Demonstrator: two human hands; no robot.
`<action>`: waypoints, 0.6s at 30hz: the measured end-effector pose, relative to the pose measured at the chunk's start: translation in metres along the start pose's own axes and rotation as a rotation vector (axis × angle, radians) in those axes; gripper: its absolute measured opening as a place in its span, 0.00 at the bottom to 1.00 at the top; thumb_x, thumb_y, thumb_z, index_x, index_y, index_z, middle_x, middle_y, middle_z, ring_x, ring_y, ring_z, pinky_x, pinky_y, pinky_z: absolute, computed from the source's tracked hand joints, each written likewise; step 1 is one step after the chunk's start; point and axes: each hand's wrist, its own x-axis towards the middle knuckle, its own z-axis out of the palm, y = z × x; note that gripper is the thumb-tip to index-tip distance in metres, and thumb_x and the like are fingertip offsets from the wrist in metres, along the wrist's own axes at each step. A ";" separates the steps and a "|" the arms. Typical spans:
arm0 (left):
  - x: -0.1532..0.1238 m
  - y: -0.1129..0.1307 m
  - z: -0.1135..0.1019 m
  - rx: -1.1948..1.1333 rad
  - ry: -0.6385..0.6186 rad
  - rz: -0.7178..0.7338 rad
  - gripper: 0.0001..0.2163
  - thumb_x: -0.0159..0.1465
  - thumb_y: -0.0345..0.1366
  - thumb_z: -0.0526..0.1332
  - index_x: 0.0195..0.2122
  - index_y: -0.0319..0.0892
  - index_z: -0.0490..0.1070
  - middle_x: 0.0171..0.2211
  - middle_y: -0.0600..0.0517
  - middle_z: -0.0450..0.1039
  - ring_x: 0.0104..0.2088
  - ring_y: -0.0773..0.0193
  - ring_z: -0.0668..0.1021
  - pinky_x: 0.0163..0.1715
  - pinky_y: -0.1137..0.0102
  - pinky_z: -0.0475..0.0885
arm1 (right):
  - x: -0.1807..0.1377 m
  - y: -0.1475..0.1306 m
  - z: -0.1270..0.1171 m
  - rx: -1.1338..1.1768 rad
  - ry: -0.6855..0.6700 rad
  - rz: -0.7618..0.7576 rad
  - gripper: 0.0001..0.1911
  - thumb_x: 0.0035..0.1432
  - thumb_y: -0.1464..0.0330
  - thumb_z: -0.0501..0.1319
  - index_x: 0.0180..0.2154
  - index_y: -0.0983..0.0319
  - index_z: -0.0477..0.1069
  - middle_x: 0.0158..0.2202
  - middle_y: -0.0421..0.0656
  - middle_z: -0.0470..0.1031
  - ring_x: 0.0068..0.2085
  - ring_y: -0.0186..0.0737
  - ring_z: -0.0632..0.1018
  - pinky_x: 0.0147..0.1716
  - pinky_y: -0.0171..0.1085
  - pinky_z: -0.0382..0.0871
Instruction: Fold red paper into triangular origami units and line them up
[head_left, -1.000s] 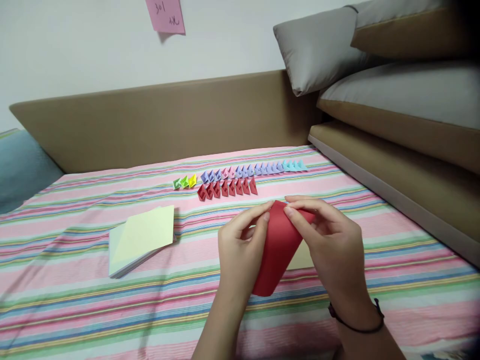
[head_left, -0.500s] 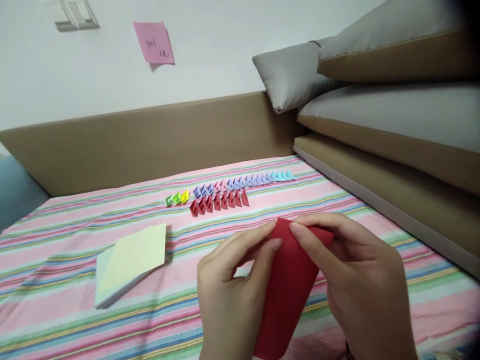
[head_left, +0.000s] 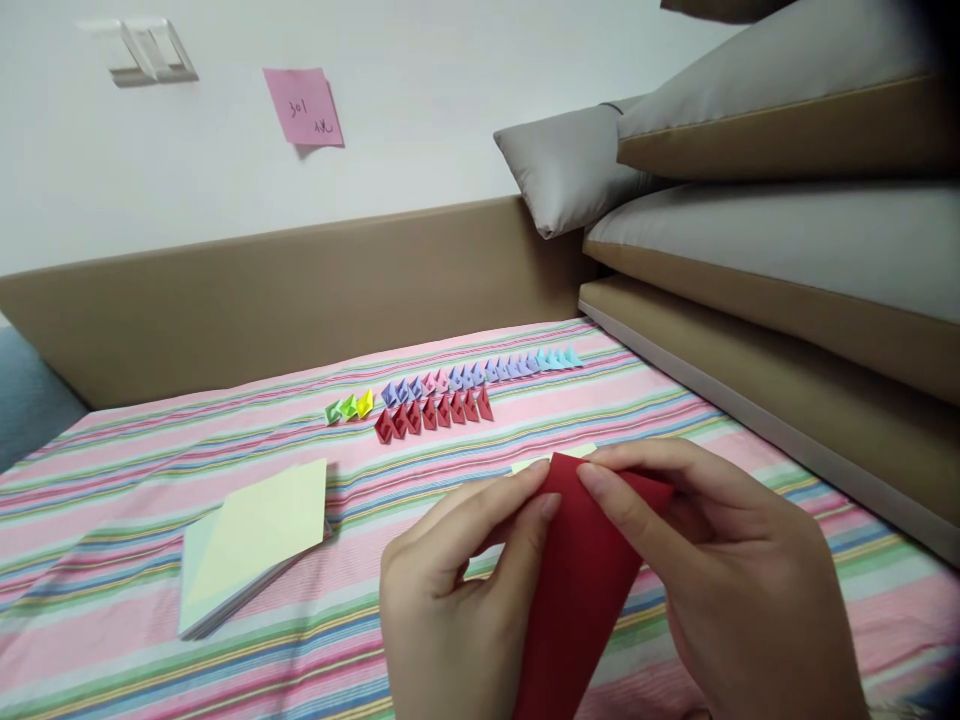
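Observation:
A red sheet of paper (head_left: 577, 600), folded over, is held up in front of me above the striped cloth. My left hand (head_left: 450, 610) pinches its top left corner between thumb and fingers. My right hand (head_left: 742, 590) pinches the top right edge, fingertips meeting those of the left. A pale yellow sheet (head_left: 551, 458) peeks out behind the red paper's top edge. Beyond the hands lie a row of small folded red paper pieces (head_left: 433, 412) and a longer row of green, yellow, purple, pink and blue folded pieces (head_left: 457, 382).
A stack of pale yellow and blue paper squares (head_left: 251, 540) lies on the striped cloth (head_left: 150, 480) to the left. A tan padded headboard (head_left: 300, 290) runs behind, stacked cushions (head_left: 787, 240) rise at the right, and a pink note (head_left: 304, 105) hangs on the wall.
The view has tilted up and drawn closer to the hands; the red paper now sits lower and larger in view. Both hands keep their pinch on its top edge.

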 end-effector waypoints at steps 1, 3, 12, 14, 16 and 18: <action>0.000 0.000 0.000 0.000 0.001 0.001 0.09 0.52 0.31 0.67 0.31 0.55 0.80 0.30 0.57 0.79 0.28 0.62 0.79 0.26 0.72 0.76 | 0.000 0.000 0.000 -0.004 0.002 -0.002 0.03 0.50 0.67 0.67 0.30 0.53 0.75 0.28 0.38 0.78 0.28 0.36 0.77 0.25 0.30 0.73; 0.000 0.000 0.000 -0.006 0.000 0.005 0.09 0.52 0.30 0.67 0.31 0.54 0.80 0.30 0.57 0.80 0.28 0.62 0.79 0.26 0.72 0.76 | 0.000 0.000 0.000 -0.002 0.008 -0.004 0.03 0.49 0.67 0.67 0.30 0.54 0.75 0.28 0.38 0.77 0.28 0.36 0.77 0.25 0.30 0.73; 0.001 0.001 -0.001 -0.011 -0.009 0.005 0.09 0.51 0.30 0.67 0.30 0.54 0.80 0.30 0.56 0.80 0.29 0.61 0.79 0.27 0.71 0.77 | -0.001 0.000 -0.002 0.018 -0.003 0.013 0.03 0.50 0.66 0.66 0.30 0.54 0.75 0.29 0.38 0.78 0.29 0.37 0.78 0.26 0.31 0.74; 0.002 0.001 -0.001 0.000 -0.020 0.007 0.09 0.52 0.30 0.67 0.30 0.54 0.80 0.30 0.57 0.80 0.29 0.61 0.80 0.27 0.71 0.77 | 0.000 0.000 -0.002 0.009 -0.004 0.009 0.02 0.50 0.66 0.66 0.30 0.54 0.76 0.29 0.39 0.78 0.28 0.37 0.78 0.25 0.31 0.73; 0.001 0.001 -0.001 -0.001 -0.021 0.003 0.09 0.52 0.31 0.67 0.31 0.54 0.80 0.31 0.57 0.80 0.29 0.62 0.80 0.27 0.72 0.77 | 0.000 0.000 -0.001 0.011 -0.001 0.006 0.03 0.49 0.67 0.67 0.30 0.54 0.75 0.29 0.38 0.78 0.29 0.36 0.78 0.25 0.30 0.73; 0.001 0.001 0.000 -0.014 -0.024 -0.011 0.09 0.52 0.31 0.67 0.30 0.55 0.80 0.30 0.58 0.80 0.30 0.63 0.80 0.28 0.73 0.77 | 0.000 0.000 -0.001 0.020 0.005 0.005 0.04 0.49 0.67 0.67 0.30 0.53 0.75 0.29 0.38 0.78 0.29 0.35 0.78 0.26 0.29 0.74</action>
